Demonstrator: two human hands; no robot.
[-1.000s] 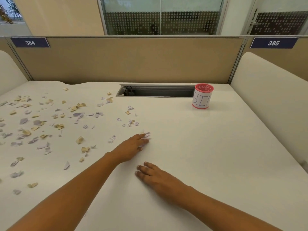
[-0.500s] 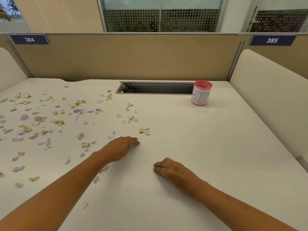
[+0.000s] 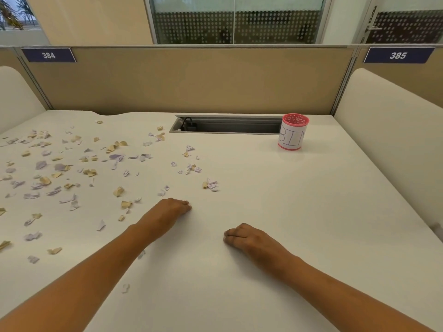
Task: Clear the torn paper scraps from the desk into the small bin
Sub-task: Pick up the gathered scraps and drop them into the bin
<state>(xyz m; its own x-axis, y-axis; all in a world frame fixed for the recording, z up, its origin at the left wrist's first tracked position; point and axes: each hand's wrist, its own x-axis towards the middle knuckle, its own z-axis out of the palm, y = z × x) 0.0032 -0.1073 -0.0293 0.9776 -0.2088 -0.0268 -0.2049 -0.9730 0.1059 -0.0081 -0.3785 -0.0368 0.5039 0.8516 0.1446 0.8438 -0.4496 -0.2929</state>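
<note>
The torn paper scraps (image 3: pixel 60 167), purple and tan, lie spread over the left half of the tabletop (image 3: pixel 287 212), densest toward the left edge. A small cluster (image 3: pixel 211 184) sits apart from the rest, nearest the middle. A few strays lie near the front edge, beside the left forearm. The small bin (image 3: pixel 291 137), a pink-rimmed cup with a hand-lettered label, stands upright at the back right, just beside the end of the recessed cable slot (image 3: pixel 230 127) and well apart from the scraps.

The left hand (image 3: pixel 165 212) rests palm-down on the tabletop, released, with relaxed fingers and grasping nothing. Its fingertips (image 3: pixel 188 205) point toward the small cluster without touching it. The right hand (image 3: pixel 249 238) rests to its right with its fingers curled under, loosely clenched. No scrap shows in it.

We judge the task barely begun, with the step in hand being to gather the scraps.

- Sweep with the edge of the flat left hand, low against the tabletop, so thin pieces do not slip beneath it.
- Draw the scraps into one heap before lifting any.
- Cup the right hand as a stop on the far side of the heap.
- Keep sweeps clear of the cable slot, where pieces could drop out of reach.
- Carry small pinches. The bin is narrow and looks light enough to tip.
</note>
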